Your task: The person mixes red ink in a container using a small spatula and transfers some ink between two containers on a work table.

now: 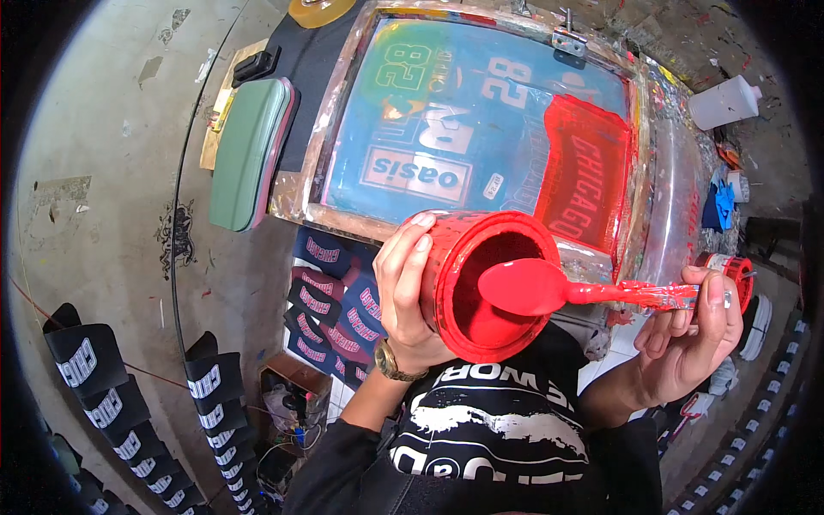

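My left hand [405, 287] is wrapped round the side of a round red ink tub [442, 300], whose open mouth tilts toward me. Red ink coats the inside wall and rim. Between thumb and fingers, my right hand [697, 339] pinches the handle of a spoon [524, 287] smeared with red ink. The spoon's bowl is in front of the tub's mouth; whether it touches the ink cannot be told. Just beyond the tub lies a wood-framed printing screen [360, 154] with blue mesh and several stencilled designs. A thick patch of red ink [592, 129] covers its right side.
A green case [249, 154] and a tape roll [318, 10] sit left of the screen. At right are a white bottle [725, 101], a blue cloth [719, 206] and another red tub [736, 273]. Printed dark pieces [330, 313] lie below; more black pieces [129, 403] hang in rows.
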Motion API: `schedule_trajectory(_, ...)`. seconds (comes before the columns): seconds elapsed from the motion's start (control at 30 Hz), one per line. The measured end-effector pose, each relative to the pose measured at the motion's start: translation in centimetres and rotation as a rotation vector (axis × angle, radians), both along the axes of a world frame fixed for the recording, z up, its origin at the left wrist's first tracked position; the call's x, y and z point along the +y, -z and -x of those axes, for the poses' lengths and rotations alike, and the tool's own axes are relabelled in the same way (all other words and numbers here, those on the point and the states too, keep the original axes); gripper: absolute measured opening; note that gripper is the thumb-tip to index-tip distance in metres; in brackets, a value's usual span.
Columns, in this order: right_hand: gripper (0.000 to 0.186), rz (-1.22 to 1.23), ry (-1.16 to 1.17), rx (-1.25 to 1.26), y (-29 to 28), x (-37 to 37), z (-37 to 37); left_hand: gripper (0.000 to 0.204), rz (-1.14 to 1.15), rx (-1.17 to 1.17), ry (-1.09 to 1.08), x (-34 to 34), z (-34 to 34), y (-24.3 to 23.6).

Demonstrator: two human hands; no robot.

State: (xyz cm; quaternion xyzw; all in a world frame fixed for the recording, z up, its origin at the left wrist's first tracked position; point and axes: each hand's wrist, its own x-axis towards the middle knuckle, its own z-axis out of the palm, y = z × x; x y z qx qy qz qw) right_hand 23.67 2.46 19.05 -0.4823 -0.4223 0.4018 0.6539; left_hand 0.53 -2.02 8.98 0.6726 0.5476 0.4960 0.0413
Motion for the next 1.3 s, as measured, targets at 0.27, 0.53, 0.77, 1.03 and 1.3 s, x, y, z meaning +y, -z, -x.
schedule_trajectory(0.27,0.033,0.019,0.018,-0.05,0.4,0.1,0.5,0.106,-0.004,-0.075,-0.014,-0.1,0.0,0.0)
schedule_trajectory(0.53,0.027,0.033,0.022,-0.019,-0.2,0.1,0.7,0.112,0.005,-0.136,0.02,0.0,-0.1,-0.1)
schedule_trajectory(0.77,0.028,0.022,-0.016,-0.032,0.0,0.0,0.7,0.115,-0.047,-0.1,0.053,0.5,0.9,1.7)
schedule_trajectory(1.03,0.024,-0.068,-0.145,-0.268,-0.1,-0.5,0.1,0.118,0.008,-0.144,0.067,0.2,0.5,1.5)
schedule_trajectory(1.3,0.032,-0.318,-0.59,-0.75,1.0,0.9,2.5,0.099,-0.022,-0.182,0.056,0.3,0.5,2.8)
